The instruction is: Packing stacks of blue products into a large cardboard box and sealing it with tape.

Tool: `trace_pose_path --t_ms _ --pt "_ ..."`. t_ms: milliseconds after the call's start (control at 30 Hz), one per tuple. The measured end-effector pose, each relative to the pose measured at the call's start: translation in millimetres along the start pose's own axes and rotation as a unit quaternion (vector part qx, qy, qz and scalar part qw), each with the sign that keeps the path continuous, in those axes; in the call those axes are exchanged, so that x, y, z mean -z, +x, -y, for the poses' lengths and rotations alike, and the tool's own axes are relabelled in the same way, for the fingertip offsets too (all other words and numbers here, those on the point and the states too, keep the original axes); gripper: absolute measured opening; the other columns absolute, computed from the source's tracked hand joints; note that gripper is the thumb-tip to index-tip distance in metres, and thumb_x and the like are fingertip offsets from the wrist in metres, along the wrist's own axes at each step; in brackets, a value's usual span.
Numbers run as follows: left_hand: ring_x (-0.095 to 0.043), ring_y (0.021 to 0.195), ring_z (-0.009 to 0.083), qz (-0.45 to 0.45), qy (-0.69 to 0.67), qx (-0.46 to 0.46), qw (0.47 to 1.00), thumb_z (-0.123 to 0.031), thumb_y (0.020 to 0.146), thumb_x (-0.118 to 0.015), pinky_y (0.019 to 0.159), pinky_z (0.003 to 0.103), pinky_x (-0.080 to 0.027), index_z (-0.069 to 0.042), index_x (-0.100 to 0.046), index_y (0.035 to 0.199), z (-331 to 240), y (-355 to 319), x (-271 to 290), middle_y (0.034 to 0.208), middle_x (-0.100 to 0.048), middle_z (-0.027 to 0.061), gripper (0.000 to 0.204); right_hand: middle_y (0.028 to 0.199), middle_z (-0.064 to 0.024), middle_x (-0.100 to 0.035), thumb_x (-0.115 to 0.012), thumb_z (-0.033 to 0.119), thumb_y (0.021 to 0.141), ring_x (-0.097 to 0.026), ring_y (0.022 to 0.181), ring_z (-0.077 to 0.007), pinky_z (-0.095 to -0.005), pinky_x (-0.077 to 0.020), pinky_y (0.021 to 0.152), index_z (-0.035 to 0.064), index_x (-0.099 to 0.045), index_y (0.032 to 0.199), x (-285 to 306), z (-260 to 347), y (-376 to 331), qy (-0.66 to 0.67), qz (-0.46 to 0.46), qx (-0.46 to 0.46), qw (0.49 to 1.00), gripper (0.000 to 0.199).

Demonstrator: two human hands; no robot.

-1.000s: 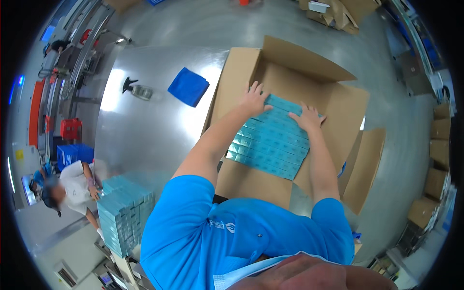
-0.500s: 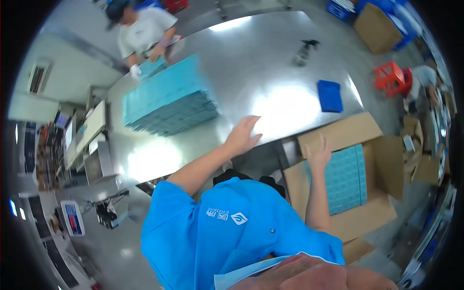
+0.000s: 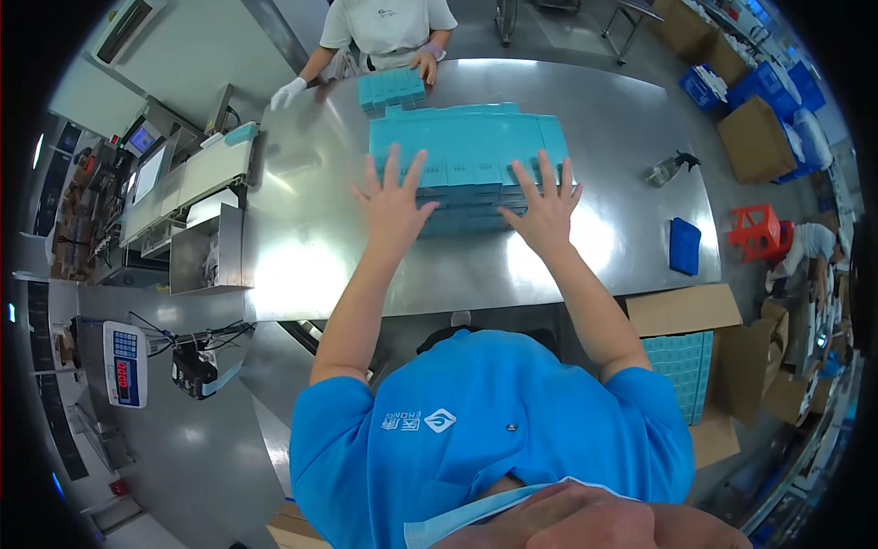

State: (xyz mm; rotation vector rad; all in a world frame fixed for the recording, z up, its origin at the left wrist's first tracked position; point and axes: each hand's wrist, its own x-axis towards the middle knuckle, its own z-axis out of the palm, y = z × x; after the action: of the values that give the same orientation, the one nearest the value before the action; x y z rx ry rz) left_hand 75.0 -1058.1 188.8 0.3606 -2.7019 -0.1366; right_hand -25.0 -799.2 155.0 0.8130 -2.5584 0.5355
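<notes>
Reaching with spread fingers, the left hand (image 3: 393, 203) and right hand (image 3: 547, 210) rest on the teal box stack (image 3: 466, 156) at upper centre of the desk (image 3: 302, 247); the cardboard carton (image 3: 722, 366), lower right, holds more teal boxes.

From my view the left hand (image 3: 393, 203) and right hand (image 3: 547, 210) cover part of the near edge of the teal box stack (image 3: 466, 146), so I cannot tell whether the palms press on it or only the fingers reach over. Beyond the hands, the person across the bench (image 3: 311, 247) is cut off above the shoulders by the picture's edge. Below the right hand, my own shoulder hides much of the open carton (image 3: 722, 366), and I cannot count the teal boxes inside.
</notes>
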Motion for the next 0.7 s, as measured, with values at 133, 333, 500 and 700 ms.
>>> trace_pose_path --t_ms 133,333,500,700 --pt "-0.027 0.154 0.0488 0.012 -0.049 -0.003 0.999 -0.035 0.075 -0.092 0.107 0.078 -0.035 -0.036 -0.05 0.156 2 -1 -21 0.167 -0.039 0.0075 0.091 0.167 -0.0069 -0.039 -0.097 0.039 0.069 -0.031 0.151 -0.0455 -0.0733 -0.0325 0.105 0.0374 -0.061 0.148 -10 12 11 -0.034 -0.047 0.003 0.998 0.086" --pt "-0.032 0.151 0.0467 -0.039 -0.043 -0.006 0.998 -0.026 0.074 -0.091 0.1 0.072 -0.04 -0.035 -0.055 0.152 0 -18 -26 0.163 -0.045 0.0071 0.087 0.154 -0.0042 -0.052 -0.096 0.031 0.068 -0.039 0.146 -0.0415 -0.0685 -0.0312 0.106 0.037 -0.068 0.138 -11 24 2 -0.04 -0.051 -0.016 0.998 0.076" --pt "-0.039 0.147 0.0442 -0.073 -0.057 -0.006 0.996 -0.021 0.069 -0.09 0.103 0.067 -0.039 -0.035 -0.065 0.143 -3 -6 -13 0.155 -0.054 0.004 0.079 0.146 -0.0021 -0.058 -0.094 0.026 0.067 -0.043 0.142 -0.0365 -0.0657 -0.0316 0.106 0.0377 -0.072 0.132 6 27 7 -0.038 -0.086 -0.006 0.996 0.069" --pt "-0.057 0.132 0.0376 -0.004 -0.071 -0.083 0.994 -0.025 0.068 -0.09 0.101 0.055 -0.049 -0.03 -0.072 0.133 -33 35 56 0.137 -0.069 0.0039 0.068 0.136 0.0035 -0.064 -0.092 0.029 0.068 -0.05 0.136 -0.0274 -0.0648 -0.0355 0.102 0.037 -0.073 0.127 101 11 32 -0.063 -0.052 -0.035 0.996 0.062"
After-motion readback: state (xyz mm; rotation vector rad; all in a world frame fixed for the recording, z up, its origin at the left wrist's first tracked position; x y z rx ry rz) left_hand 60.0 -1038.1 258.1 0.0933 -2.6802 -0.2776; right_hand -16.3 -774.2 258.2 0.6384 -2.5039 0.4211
